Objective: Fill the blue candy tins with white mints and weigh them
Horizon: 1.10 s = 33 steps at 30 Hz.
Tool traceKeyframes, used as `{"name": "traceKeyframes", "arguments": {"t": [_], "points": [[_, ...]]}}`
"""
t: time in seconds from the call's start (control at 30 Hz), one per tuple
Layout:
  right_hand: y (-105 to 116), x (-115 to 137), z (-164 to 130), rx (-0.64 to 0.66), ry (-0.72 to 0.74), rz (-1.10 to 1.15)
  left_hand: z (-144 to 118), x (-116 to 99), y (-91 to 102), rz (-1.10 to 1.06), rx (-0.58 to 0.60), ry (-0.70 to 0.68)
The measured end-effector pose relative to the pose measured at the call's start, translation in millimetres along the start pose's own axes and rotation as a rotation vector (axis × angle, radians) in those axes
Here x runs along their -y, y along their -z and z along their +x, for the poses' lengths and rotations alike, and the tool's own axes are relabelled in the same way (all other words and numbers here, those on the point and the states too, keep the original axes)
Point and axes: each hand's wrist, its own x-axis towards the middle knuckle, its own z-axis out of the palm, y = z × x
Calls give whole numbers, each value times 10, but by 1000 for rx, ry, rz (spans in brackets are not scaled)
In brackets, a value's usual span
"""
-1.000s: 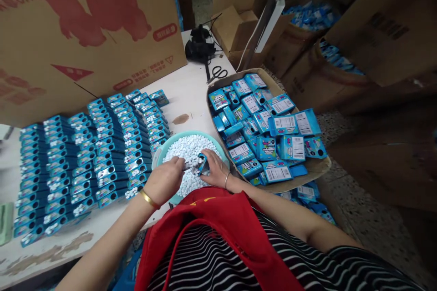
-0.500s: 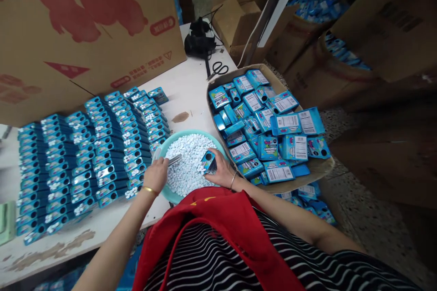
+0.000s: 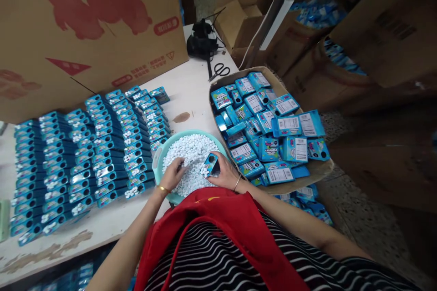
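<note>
Right hand (image 3: 228,173) grips a small blue box (image 3: 209,166) tilted over the near side of the teal bowl (image 3: 157,154); left hand (image 3: 173,173) digs loosely into the white candies (image 3: 191,152). Tip it further and candies probably scatter across the worktop (image 3: 186,91).

Speckled floor (image 3: 368,223), stacked cardboard boxes (image 3: 382,32)

Right hand (image 3: 228,174) holds blue box (image 3: 209,165) over bowl (image 3: 157,160) of pellets (image 3: 191,150); left hand (image 3: 173,175) digs into pellets.
</note>
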Motion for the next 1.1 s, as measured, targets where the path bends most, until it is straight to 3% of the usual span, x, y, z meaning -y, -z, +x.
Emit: {"name": "traceKeyframes", "arguments": {"t": [0.13, 0.27, 0.4, 0.53, 0.63, 0.73, 0.83, 0.97, 1.1], "points": [[-28, 18, 33, -15, 17, -15, -190, -262, 470, -71, -25, -139], [-62, 47, 87, 3, 73, -47, -258, -676, 817, 53, 85, -167], [-98, 59, 118, 16, 171, -70, -227, -1140, 933, 410, 231, -72], [-132, 37, 124, 18, 224, -66, -211, -1614, 969, 696, 284, 1], [-132, 15, 119, -6, 218, -51, -220, -1750, 1037, 759, 302, -12], [-97, -1, 105, -19, 177, -36, -208, -1476, 1071, 751, 194, 21], [-49, -13, 84, -39, 110, -8, -169, -885, 914, 659, 137, 122], [-5, -25, 61, -56, 20, 19, -91, -229, 334, 372, 168, 190], [6, -12, 52, -33, -9, 15, 53, -88, -263, 217, 97, 147]]}}
